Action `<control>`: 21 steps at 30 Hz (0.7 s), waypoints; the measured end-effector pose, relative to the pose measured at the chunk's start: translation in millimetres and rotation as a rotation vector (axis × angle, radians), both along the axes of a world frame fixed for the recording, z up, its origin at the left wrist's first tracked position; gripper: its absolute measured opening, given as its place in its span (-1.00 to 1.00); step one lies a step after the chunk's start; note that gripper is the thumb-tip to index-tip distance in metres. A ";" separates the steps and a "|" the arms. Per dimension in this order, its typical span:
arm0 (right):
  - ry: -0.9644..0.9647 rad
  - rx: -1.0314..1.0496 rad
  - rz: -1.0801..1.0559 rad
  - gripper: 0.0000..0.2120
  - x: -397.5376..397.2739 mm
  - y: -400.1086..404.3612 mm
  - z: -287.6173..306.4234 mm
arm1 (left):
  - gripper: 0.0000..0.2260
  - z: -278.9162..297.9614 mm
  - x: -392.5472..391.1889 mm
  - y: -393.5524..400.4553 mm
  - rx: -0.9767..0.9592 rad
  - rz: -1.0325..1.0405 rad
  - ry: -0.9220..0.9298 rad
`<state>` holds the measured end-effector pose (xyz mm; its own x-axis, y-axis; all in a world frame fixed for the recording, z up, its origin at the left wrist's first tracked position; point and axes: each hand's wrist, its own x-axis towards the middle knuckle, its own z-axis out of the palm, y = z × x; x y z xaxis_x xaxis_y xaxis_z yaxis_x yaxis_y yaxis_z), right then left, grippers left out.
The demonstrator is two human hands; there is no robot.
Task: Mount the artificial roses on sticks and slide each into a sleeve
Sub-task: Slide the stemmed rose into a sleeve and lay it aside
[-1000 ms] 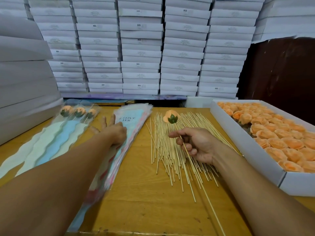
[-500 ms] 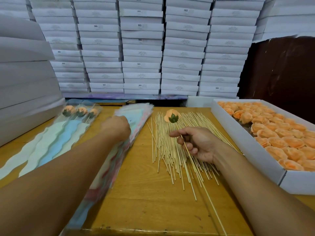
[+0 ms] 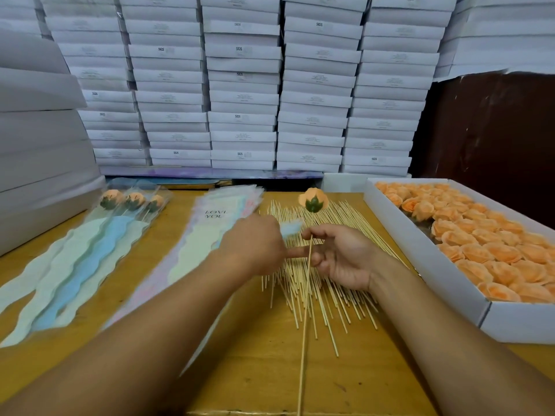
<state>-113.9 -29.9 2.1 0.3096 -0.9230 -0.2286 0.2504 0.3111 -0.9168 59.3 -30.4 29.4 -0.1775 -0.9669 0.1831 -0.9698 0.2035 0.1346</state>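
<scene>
The right hand [image 3: 345, 256] pinches a stick [image 3: 304, 319] between thumb and forefinger, its other fingers loosely curled. The stick runs toward the near edge of the table [image 3: 255, 370] and carries an orange rose [image 3: 313, 199] at its far end, above the loose pile of sticks [image 3: 327, 292]. The left hand [image 3: 255, 244] is blurred just left of the stick; it seems to grip a pale blue sleeve [image 3: 291, 228], though the hold is unclear. The sleeve stack [image 3: 207, 235] lies left of it. Three sleeved roses [image 3: 133, 201] lie far left. A box [image 3: 420, 259] of roses stands right.
</scene>
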 end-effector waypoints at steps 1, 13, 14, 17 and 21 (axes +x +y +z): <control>-0.027 0.007 0.015 -0.82 -0.7 0.4 0.4 | -0.78 -2.2 -5.8 8.9 -0.033 -0.024 -0.046; 0.060 0.015 -0.060 -0.78 -0.7 -1.0 -0.8 | -0.72 -3.0 -13.9 36.4 0.095 -0.130 0.157; 0.049 0.008 -0.042 -0.78 -1.1 0.0 0.5 | -0.63 -1.6 -9.8 31.1 0.104 -0.079 0.238; 0.015 -0.006 0.001 -0.73 -2.6 3.6 3.6 | -0.25 0.4 0.3 15.1 0.102 0.085 0.597; 0.050 -0.025 0.072 -0.72 -1.7 8.4 5.8 | -0.38 5.0 13.2 -11.8 0.513 0.209 1.435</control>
<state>-115.7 -21.4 7.9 0.3640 -0.9045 -0.2224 0.1824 0.3033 -0.9353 72.5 -42.2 34.4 -0.0062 -0.9617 -0.2739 0.0290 -0.2739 0.9613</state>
